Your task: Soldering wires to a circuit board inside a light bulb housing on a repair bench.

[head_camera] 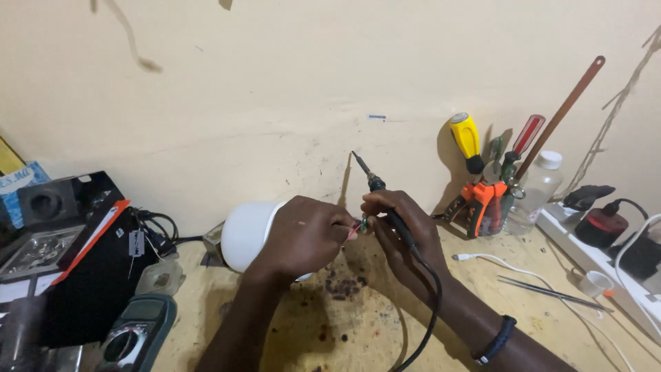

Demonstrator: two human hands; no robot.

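Left hand [303, 238] grips white bulb [246, 234] — right hand [399, 231] clasps soldering iron [375, 184]; multimeter [138, 334] nearby.

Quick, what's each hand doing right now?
Left hand: closed, pinching small wires by the white bulb.
Right hand: closed, holding the soldering iron, fingertips on the wires.

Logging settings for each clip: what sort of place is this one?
Most likely a small electronics repair bench. The right hand holds a soldering iron, a multimeter lies on the stained table, and screwdrivers stand against the wall.
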